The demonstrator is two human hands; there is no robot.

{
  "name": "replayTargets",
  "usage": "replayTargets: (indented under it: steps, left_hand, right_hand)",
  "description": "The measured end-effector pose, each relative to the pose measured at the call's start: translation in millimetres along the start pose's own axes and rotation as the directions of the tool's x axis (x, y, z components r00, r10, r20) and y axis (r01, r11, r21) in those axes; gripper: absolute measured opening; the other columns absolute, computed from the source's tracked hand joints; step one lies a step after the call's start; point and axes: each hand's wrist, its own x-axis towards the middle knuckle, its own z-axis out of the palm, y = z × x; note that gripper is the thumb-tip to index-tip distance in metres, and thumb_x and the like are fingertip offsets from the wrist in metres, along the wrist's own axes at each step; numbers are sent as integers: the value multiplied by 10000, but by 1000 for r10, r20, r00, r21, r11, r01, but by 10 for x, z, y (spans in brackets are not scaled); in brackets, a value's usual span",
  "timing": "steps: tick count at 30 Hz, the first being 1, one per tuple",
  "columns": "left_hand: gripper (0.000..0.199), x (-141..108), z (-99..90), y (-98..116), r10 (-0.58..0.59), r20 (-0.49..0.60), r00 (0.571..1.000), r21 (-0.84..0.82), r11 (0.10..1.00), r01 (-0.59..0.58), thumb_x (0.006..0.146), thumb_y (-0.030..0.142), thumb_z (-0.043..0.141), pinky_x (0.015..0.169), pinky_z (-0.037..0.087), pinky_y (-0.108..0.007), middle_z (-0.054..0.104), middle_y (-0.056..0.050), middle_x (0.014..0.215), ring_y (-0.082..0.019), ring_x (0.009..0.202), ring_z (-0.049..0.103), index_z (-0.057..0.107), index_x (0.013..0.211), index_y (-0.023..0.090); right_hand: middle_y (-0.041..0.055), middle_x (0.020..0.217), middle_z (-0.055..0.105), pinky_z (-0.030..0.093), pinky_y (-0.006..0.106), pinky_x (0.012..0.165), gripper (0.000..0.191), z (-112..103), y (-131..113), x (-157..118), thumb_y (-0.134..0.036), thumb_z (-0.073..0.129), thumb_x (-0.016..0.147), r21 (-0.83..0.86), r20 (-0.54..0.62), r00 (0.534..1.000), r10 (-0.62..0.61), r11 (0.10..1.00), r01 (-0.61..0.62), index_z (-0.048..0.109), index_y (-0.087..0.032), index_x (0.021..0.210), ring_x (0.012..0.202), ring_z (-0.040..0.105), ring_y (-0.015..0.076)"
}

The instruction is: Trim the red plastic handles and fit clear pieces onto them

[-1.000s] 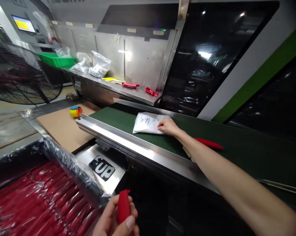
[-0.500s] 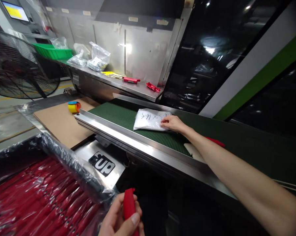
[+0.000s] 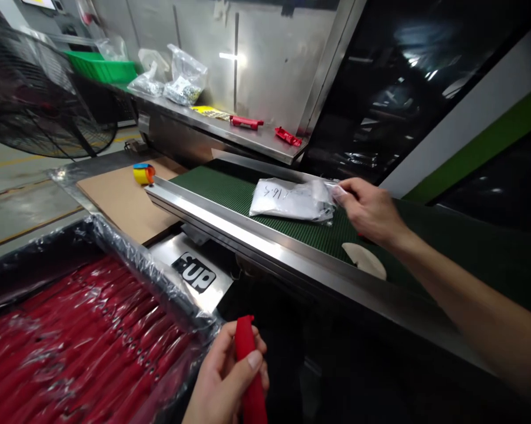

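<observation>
Red parts (image 3: 102,330) are already filling the crate (image 3: 159,284), while we're gripping one unwrapped part (image 3: 254,391) in our curled left hand (image 3: 221,380), right hand (image 3: 374,209) pinching the plastic bag (image 3: 283,203).

Left hand (image 3: 232,374): low at centre, gripping, fingers (image 3: 224,343) curled, thumb (image 3: 246,368) laid across the front, nail showing. Right hand (image 3: 371,213): farther forward, fingertips (image 3: 338,192) pinched together, back of hand uppermost; bare forearm (image 3: 464,294) stretched in from the right.

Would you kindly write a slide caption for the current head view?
Left hand grips a red part; right hand pinches the end of a white packet on a green belt.
</observation>
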Motion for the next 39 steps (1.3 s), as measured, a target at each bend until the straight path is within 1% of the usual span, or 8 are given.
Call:
replayTargets:
  steps: [5,8,11,16,23,26,33,39]
  left_hand:
    - [337,-13,111,-111,11,67,998,58,998,-15,719,321,786,559,382,-182,571,-6,862,-54,613,473,572,937,180]
    - [429,-2,171,-224,15,181,983,189,981,-50,740,301,781,626,419,-187,592,-11,919,-74,691,506,565,1100,216]
    - [391,-3,228,-358,-53,277,959,302,953,-35,749,292,771,673,446,-203,609,-15,895,-101,751,543,576,1072,190]
    - [243,-35,296,-515,-108,211,971,460,888,-1,777,289,720,540,382,-194,545,43,731,-50,544,419,518,850,174]
    - [216,-34,373,-520,-189,223,956,637,771,4,800,284,689,550,367,-193,520,41,744,-70,606,424,510,857,176]
    - [225,-35,403,-545,-226,225,948,652,758,26,803,296,691,562,369,-196,511,43,757,-69,609,427,510,867,179]
    - [319,-64,464,-594,-71,141,987,657,753,-40,771,340,734,614,398,-200,518,44,778,-86,651,435,538,976,193]
    - [272,-163,577,-614,-63,243,968,640,760,-111,773,327,742,648,409,-200,568,20,824,-98,725,492,542,881,177]
  right_hand:
    - [-4,830,673,456,214,560,197,-315,-392,-1252,-439,602,903,310,180,981,73,942,-127,680,-272,973,694,600,139]
    - [-2,845,668,461,198,549,230,-239,-527,-1839,-455,567,926,450,574,806,145,767,-458,666,-258,991,694,599,130]
    - [2,840,662,478,190,633,281,-87,-533,-2160,-487,556,931,483,738,656,155,558,-675,661,-227,937,742,597,120]
    - [-14,835,670,491,192,640,291,-5,-306,-2423,-485,478,975,616,631,714,304,363,-699,634,-260,1073,711,616,104]
    - [-42,995,682,457,186,783,146,-237,-67,-2537,-390,597,930,445,585,787,195,735,-512,720,-321,968,907,623,109]
    - [-45,875,677,451,194,714,160,-243,-44,-2547,-382,602,921,409,545,799,255,752,-518,715,-285,860,792,611,100]
    - [-12,757,622,450,207,580,255,-172,31,-2613,-454,651,858,418,645,672,364,569,-708,654,-205,800,667,565,113]
    - [-16,769,627,452,232,629,136,-103,-100,-2711,-324,603,885,441,537,794,286,707,-552,628,-217,805,698,575,128]
